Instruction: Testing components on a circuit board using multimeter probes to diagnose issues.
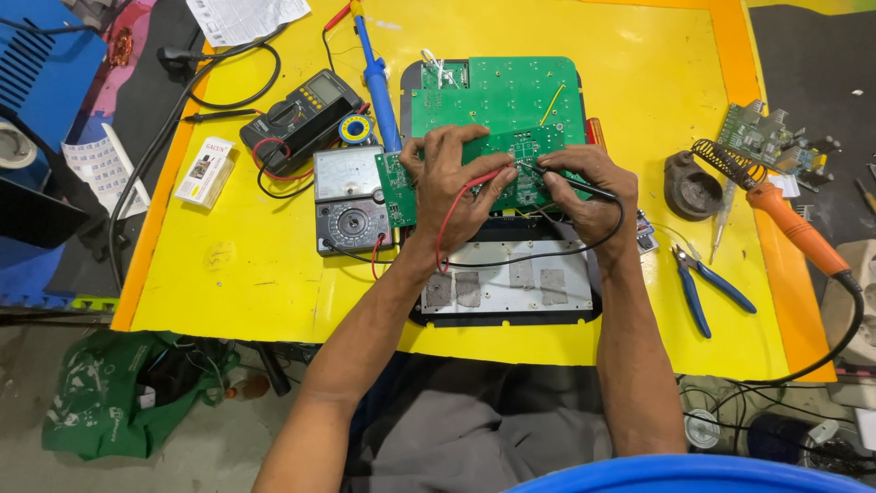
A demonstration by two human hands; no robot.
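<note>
Head view looks straight down on a glossy yellow worktop with an orange border, where a green circuit board lies over a dark, rounded plastic housing fitted with a pale metal plate. The left hand rests on the board, fingers curled round a thin red probe lead; the right hand pinches a black probe, its tip touching the board's middle. Just left of the board sits a grey analogue meter with a round dial, and above it a black digital meter. A small white carton with red and dark print lies near the left border, and a printed white sheet hangs over the top edge. A blue-handled soldering iron lies beside the board; an orange-handled iron rests in a coiled wire stand at right, near blue-gripped pliers. A crumpled green bag sits on the floor.
</note>
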